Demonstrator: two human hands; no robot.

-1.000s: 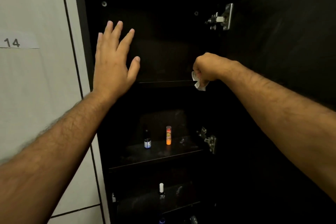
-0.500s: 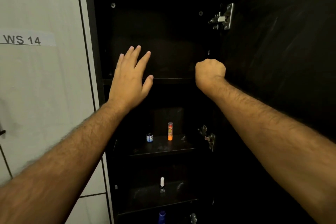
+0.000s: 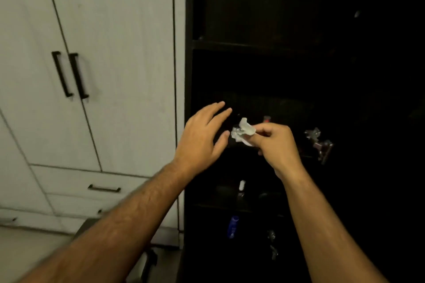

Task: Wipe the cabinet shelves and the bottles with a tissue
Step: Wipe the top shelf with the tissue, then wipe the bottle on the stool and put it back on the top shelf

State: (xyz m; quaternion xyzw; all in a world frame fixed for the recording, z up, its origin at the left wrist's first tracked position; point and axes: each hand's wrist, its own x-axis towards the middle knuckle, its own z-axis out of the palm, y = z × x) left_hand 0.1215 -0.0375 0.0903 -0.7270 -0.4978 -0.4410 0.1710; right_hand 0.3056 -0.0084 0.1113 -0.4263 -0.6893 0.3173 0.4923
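Before dark matte cabinet point(image 3: 190, 76): right hand point(image 3: 277, 145) pinches crumpled white tissue point(image 3: 243, 132); left hand point(image 3: 202, 139) flat, fingers spread.

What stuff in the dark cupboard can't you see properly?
- Head view: orange bottle, only its top shows above the right hand pinching the tissue.
- White-capped bottle: body lost in darkness.
- Blue bottle: blurred, label unreadable.
- Shelf surfaces: too dark to judge dust.
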